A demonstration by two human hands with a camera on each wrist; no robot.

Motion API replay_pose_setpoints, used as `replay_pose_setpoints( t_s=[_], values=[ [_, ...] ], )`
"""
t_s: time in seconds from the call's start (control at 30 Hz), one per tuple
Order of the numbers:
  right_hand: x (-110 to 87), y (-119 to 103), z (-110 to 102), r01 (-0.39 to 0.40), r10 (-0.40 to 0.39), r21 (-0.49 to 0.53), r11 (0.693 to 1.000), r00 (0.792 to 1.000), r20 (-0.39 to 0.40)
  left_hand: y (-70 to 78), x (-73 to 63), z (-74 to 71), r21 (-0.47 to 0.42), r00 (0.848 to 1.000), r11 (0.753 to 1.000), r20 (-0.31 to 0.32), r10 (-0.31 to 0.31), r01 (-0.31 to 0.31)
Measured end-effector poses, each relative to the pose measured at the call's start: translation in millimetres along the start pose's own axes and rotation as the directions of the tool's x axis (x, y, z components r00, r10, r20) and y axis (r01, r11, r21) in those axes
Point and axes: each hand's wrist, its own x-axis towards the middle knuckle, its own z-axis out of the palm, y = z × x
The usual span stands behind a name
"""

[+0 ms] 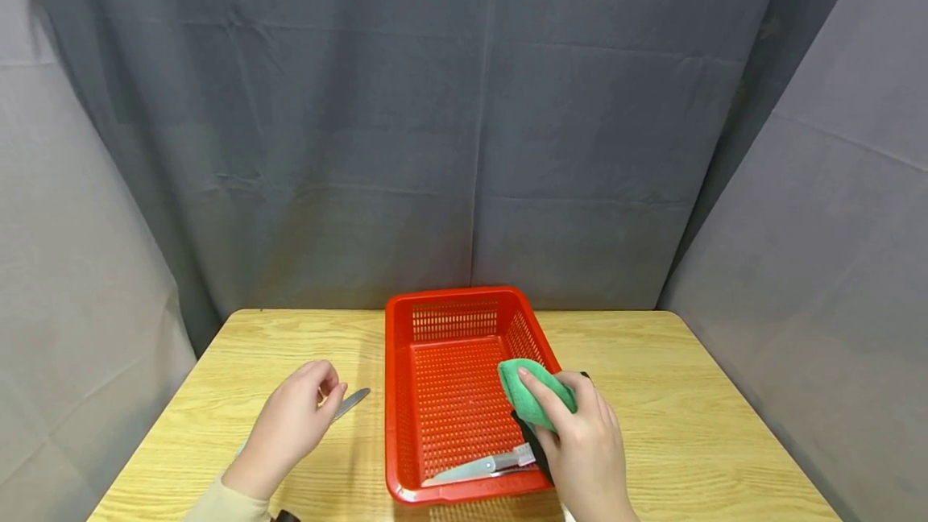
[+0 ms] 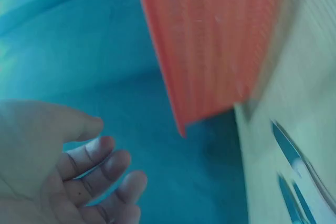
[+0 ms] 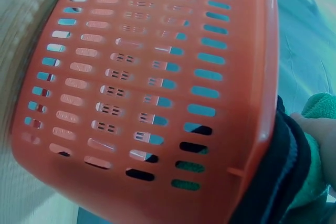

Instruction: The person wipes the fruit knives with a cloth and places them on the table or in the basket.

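Observation:
My right hand [image 1: 583, 441] grips a folded green cloth [image 1: 536, 393] over the right side of the red plastic basket [image 1: 394, 425]. Black fabric [image 1: 532, 445] hangs from under the cloth; in the right wrist view this black fabric [image 3: 268, 182] lies against the rim with the green cloth [image 3: 320, 106] beside it. My left hand [image 1: 290, 421] hovers left of the basket, fingers loosely curled and holding nothing. In the left wrist view, that hand [image 2: 68, 166] is well apart from the long slim metal utensils [image 2: 302, 169] on the table.
Along the basket's near wall lies a long pale tool [image 1: 467, 470] with a grey handle and a clear end piece. One rounded metal tip [image 1: 355, 399] shows beyond my left fingers. The wooden table [image 1: 674, 401] backs onto a grey curtain [image 1: 362, 143], with more curtain at both sides.

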Motion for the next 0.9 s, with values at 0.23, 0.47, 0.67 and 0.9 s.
replay_pose_setpoints(
  t_s=[0.23, 0.47, 0.67, 0.9],
  values=[
    [0.4, 1, 1, 0.016, -0.016, 0.001, 1.0, 1.0, -0.011, -28.1, -1.8, -1.5, 0.063, 0.991, 0.996, 0.11, -0.072, 0.065],
    [-1.2, 0, 1, 0.006, -0.006, -0.005, 1.0, 1.0, 0.008, -58.6, -9.8, 12.3, 0.233, 0.945, 0.969, 0.294, -0.145, 0.076],
    [-1.1, 1, 1, 0.008, -0.008, 0.001, 1.0, 1.0, 0.008, -74.9, -13.4, 19.7, 0.314, 0.931, 0.949, 0.338, -0.139, 0.028],
    [-1.2, 1, 1, 0.013, -0.013, 0.002, 1.0, 1.0, 0.011, -86.5, -14.4, 26.0, 0.35, 0.913, 0.936, 0.372, -0.169, 0.03]
  ],
)
